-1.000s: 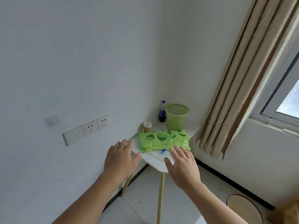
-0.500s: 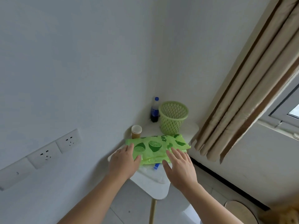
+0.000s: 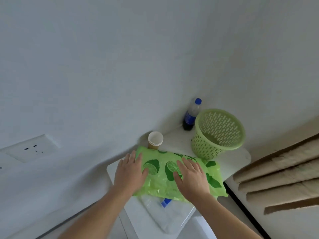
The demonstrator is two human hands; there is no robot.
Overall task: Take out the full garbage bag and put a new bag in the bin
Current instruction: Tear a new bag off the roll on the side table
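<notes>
A flat green plastic pack (image 3: pixel 160 183) printed with lime slices lies across a small white table (image 3: pixel 229 163). My left hand (image 3: pixel 130 171) rests flat on its left end, fingers spread. My right hand (image 3: pixel 191 176) lies flat on its middle, fingers spread too. Neither hand grips it. Behind the pack, at the table's far right, stands a green perforated bin (image 3: pixel 217 133), upright, with nothing visible inside.
A paper cup (image 3: pixel 155 140) stands just behind the pack's left end. A dark soda bottle (image 3: pixel 190 116) with a blue cap stands in the wall corner. A clear sheet with a blue item (image 3: pixel 165 202) lies under the pack's near edge. Beige curtains (image 3: pixel 279 171) hang at right.
The camera has come closer and tilted down over the table. Both hands have reached forward and now lie on the green pack, the right one further up it than before.
</notes>
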